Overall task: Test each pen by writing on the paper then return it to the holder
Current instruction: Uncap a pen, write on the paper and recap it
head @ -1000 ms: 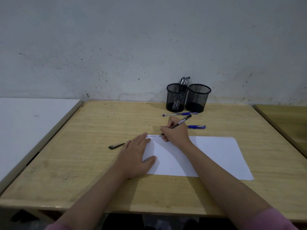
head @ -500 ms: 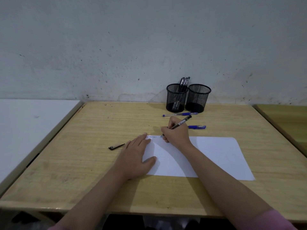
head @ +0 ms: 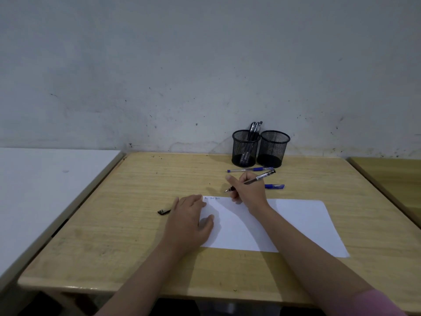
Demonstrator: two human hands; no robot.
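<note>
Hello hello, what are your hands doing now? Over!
Right hand grips black pen, tip off the paper. Left hand flat on paper's edge. Cap beside it. Holders unblocked.

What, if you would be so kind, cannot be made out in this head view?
- Writing on the paper: too small to read.
- Right hand's grip on the black pen: fingers hidden behind the hand.
- Second blue pen: partly behind that hand.
- Right holder's contents: obscured by dark mesh.

A wooden desk [head: 136,201] with a pale grain stands pushed against a grey-white wall [head: 182,65] that is speckled with dark marks and stained near its foot. Left of the desk sits a white-topped table [head: 45,190], and right of it the corner of another wooden desk [head: 391,179].
</note>
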